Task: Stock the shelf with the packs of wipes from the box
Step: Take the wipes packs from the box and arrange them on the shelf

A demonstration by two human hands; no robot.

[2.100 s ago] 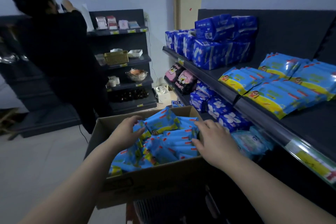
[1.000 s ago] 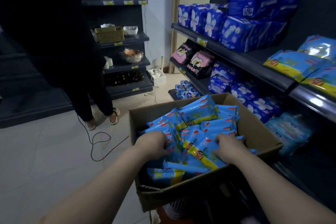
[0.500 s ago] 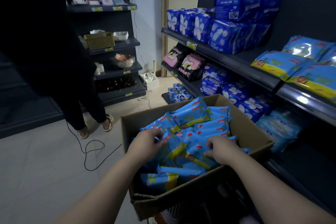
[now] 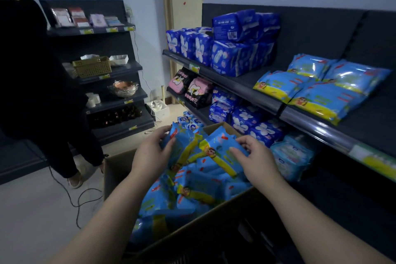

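A brown cardboard box (image 4: 116, 169) in front of me holds several blue and yellow packs of wipes (image 4: 192, 191). My left hand (image 4: 152, 154) grips one pack (image 4: 184, 146), lifted above the pile. My right hand (image 4: 255, 161) grips another pack (image 4: 218, 150) beside it, also raised. Packs of the same kind (image 4: 321, 90) lie on the upper dark shelf (image 4: 310, 122) at the right.
Dark blue bagged goods (image 4: 231, 49) fill the shelf's left part, with more packs on the shelf below (image 4: 246, 118). A person in black (image 4: 32, 75) stands at the left by another shelf unit (image 4: 111, 70). A cable (image 4: 72, 197) trails over the floor.
Both hands have risen out of the pile, each with a pack of wipes in it. My view has tilted up toward the shelf.
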